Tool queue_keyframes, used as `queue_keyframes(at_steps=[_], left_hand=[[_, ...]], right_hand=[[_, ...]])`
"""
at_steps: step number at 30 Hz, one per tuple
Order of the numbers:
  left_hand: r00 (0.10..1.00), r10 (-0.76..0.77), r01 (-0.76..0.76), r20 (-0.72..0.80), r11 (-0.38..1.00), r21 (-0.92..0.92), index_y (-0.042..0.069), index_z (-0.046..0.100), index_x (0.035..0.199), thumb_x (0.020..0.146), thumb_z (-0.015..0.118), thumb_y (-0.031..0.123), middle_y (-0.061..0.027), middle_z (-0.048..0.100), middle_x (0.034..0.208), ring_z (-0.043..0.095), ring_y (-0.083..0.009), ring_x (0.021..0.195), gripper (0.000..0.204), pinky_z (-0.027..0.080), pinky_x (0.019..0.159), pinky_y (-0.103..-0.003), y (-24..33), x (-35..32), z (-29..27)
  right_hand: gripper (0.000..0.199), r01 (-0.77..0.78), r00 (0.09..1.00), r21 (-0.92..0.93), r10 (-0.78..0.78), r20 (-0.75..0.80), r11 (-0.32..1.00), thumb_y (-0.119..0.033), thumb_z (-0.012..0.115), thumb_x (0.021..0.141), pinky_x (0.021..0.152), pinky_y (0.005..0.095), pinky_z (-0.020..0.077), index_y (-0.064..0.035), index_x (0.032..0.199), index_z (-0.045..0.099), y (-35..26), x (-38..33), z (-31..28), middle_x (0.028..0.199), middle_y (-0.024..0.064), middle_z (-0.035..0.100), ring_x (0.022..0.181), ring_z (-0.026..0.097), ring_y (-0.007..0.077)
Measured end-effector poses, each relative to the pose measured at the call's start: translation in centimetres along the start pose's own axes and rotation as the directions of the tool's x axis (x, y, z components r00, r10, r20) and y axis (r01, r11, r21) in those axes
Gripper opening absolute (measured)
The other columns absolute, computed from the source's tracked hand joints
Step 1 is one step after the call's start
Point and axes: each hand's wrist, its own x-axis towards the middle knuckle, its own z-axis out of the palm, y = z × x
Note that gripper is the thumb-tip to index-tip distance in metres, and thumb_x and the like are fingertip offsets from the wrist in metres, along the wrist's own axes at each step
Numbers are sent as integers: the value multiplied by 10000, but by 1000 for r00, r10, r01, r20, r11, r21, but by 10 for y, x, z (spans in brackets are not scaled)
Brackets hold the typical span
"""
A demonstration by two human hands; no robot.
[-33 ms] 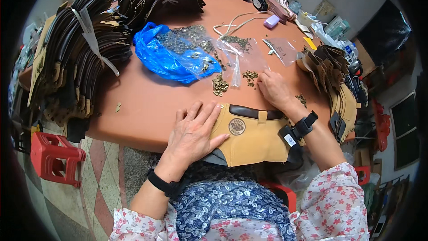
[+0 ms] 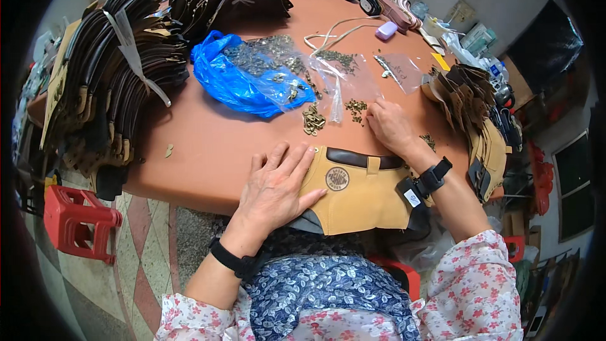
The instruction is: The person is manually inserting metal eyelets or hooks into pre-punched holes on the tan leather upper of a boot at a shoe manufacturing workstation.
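Observation:
A tan shoe upper (image 2: pixel 366 199) with a dark padded collar and a round dark print lies at the near edge of the table. My left hand (image 2: pixel 274 183) rests on its left end, fingers stretched out flat and thumb spread. Beyond the upper, my right hand (image 2: pixel 392 127) touches the table just right of a small heap of tiny brass-coloured pieces (image 2: pixel 355 111). Its fingers are bent together, and their tips hide whatever they may hold. Larger brass-coloured hooks (image 2: pixel 312 121) form another heap to the left.
A blue plastic bag (image 2: pixel 233 91) and a clear bag (image 2: pixel 268 57) of metal bits lie beyond. Bundled dark uppers (image 2: pixel 126 82) are stacked at left, more brown uppers (image 2: pixel 464 95) at right. A red stool (image 2: pixel 79 221) stands on the floor at left.

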Motion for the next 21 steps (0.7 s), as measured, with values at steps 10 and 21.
queue_keyframes(at_steps=[10,21], left_hand=[[1000,-5,5,2,1000,-10,54,568,1362,843,702,502,-83,568,1380,501,-310,1260,698,397,959,-455,-2,-3,1],[999,24,-24,-26,1000,9,35,575,1354,837,704,505,-83,572,1364,482,-297,1249,711,403,930,-448,-4,-2,2]], right_hand=[[107,-31,996,436,-7,84,899,-83,689,866,709,386,523,-7,925,643,-106,11,-50,877,144,631,796,645,335],[94,122,992,338,-130,2,933,-52,704,847,686,391,541,-20,904,636,-111,6,-19,906,110,632,790,659,316]])
